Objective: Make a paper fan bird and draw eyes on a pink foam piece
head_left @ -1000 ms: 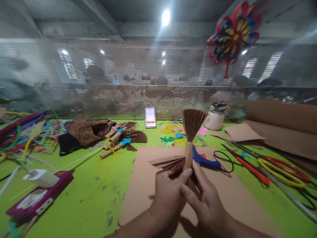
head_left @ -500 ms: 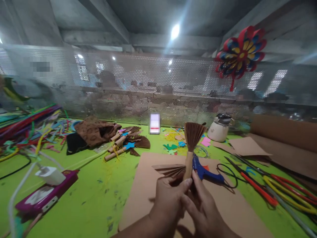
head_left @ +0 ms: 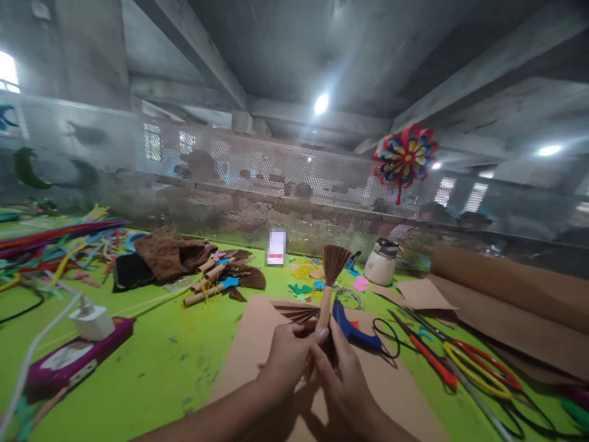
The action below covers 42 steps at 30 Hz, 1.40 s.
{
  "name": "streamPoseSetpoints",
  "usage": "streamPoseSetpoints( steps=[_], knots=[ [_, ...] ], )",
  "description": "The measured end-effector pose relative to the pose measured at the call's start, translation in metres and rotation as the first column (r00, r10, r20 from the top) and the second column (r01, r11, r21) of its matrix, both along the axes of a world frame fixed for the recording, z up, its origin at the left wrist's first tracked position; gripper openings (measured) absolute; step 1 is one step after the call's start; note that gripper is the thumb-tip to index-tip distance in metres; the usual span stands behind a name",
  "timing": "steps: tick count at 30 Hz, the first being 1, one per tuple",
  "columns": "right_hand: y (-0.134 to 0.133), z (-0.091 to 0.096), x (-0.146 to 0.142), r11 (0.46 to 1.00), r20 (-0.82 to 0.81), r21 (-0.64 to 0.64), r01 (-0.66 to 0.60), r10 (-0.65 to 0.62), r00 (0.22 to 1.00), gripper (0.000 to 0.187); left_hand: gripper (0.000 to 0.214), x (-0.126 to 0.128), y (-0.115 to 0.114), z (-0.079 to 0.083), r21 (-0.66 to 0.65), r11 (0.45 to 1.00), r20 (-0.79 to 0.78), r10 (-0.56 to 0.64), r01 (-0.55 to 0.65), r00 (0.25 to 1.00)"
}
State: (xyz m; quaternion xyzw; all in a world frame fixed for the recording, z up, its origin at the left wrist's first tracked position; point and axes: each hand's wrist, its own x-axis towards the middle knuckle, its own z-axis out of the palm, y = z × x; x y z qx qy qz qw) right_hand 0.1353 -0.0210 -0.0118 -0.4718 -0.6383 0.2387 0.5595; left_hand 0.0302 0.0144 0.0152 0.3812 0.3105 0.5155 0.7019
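Both hands hold a small paper craft upright over a sheet of brown paper [head_left: 257, 350]. The craft is a rolled tan paper stick [head_left: 324, 308] topped by a pleated brown paper fan [head_left: 334, 262]. My left hand [head_left: 288, 359] pinches the stick's base and a second folded brown fan [head_left: 294, 312] that juts out to the left. My right hand [head_left: 343, 374] closes on the stick's lower end from the right. A blue glue gun [head_left: 352, 327] lies just behind the hands.
Finished paper sticks and fans [head_left: 221, 279] lie mid-table beside brown cloth [head_left: 168, 252]. Pipe cleaners [head_left: 55, 239] are piled at the far left, a charger on a purple power strip [head_left: 73, 356] at the near left. Scissors [head_left: 432, 356], a white jar [head_left: 381, 264] and a kraft paper roll [head_left: 510, 288] are to the right.
The view has tilted up and pulled back, so hands and craft look smaller and lower. The grip on the stick and fan is unchanged.
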Motion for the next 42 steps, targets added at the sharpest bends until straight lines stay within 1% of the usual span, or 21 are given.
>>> streamPoseSetpoints(
  steps=[3, 5, 8, 11, 16, 19, 22, 25, 31, 34, 38, 42],
  knots=[
    [0.002, 0.013, -0.004, 1.0, 0.019, 0.015, 0.027, -0.028, 0.999, 0.042, 0.042, -0.003, 0.001, 0.012, 0.06, 0.998, -0.008, -0.009, 0.01, 1.0],
    [0.004, 0.023, -0.007, 0.999, 0.047, 0.02, 0.045, -0.046, 0.998, 0.04, 0.043, -0.002, 0.002, 0.019, 0.067, 0.998, 0.008, 0.013, -0.014, 1.0],
    [0.009, 0.029, -0.012, 0.997, 0.046, 0.025, 0.079, -0.08, 0.996, 0.041, 0.046, 0.003, 0.005, 0.02, 0.049, 0.997, 0.035, 0.05, -0.052, 0.998],
    [0.015, 0.022, -0.014, 0.994, -0.024, 0.029, 0.105, -0.104, 0.994, 0.046, 0.048, 0.008, 0.009, 0.013, 0.043, 0.997, 0.054, 0.067, -0.069, 0.996],
    [0.023, 0.007, -0.017, 0.997, -0.133, -0.028, 0.076, -0.079, 0.988, 0.044, 0.045, 0.009, 0.014, -0.001, 0.039, 0.994, 0.056, 0.095, -0.097, 0.994],
    [0.021, 0.005, -0.022, 0.998, -0.18, -0.05, 0.041, -0.049, 0.982, 0.042, 0.045, 0.005, 0.014, -0.002, 0.04, 0.992, 0.052, 0.114, -0.116, 0.992],
    [0.016, 0.002, -0.025, 0.996, -0.186, -0.089, 0.017, -0.033, 0.982, 0.04, 0.044, 0.003, 0.012, -0.001, 0.025, 0.992, 0.043, 0.125, -0.127, 0.991],
    [0.015, -0.006, -0.025, 0.991, -0.183, -0.123, 0.047, -0.069, 0.981, 0.048, 0.043, 0.003, 0.009, -0.001, 0.009, 0.992, 0.047, 0.128, -0.128, 0.991],
    [0.019, -0.022, -0.023, 0.986, -0.176, -0.123, 0.109, -0.13, 0.976, 0.057, 0.041, 0.006, 0.007, -0.002, 0.037, 0.996, 0.024, 0.086, -0.087, 0.996],
    [0.019, -0.023, -0.027, 0.982, -0.191, -0.117, 0.149, -0.169, 0.967, 0.063, 0.041, 0.006, 0.007, -0.004, 0.052, 0.995, 0.004, 0.089, -0.089, 0.996],
    [0.019, -0.023, -0.032, 0.989, -0.261, -0.091, 0.113, -0.133, 0.956, 0.061, 0.04, 0.006, 0.008, -0.009, 0.065, 0.994, 0.008, 0.083, -0.083, 0.997],
    [0.02, -0.026, -0.031, 0.987, -0.275, -0.083, 0.138, -0.156, 0.949, 0.062, 0.04, 0.008, 0.01, -0.017, 0.054, 0.996, 0.049, 0.065, -0.068, 0.997]
  ],
)
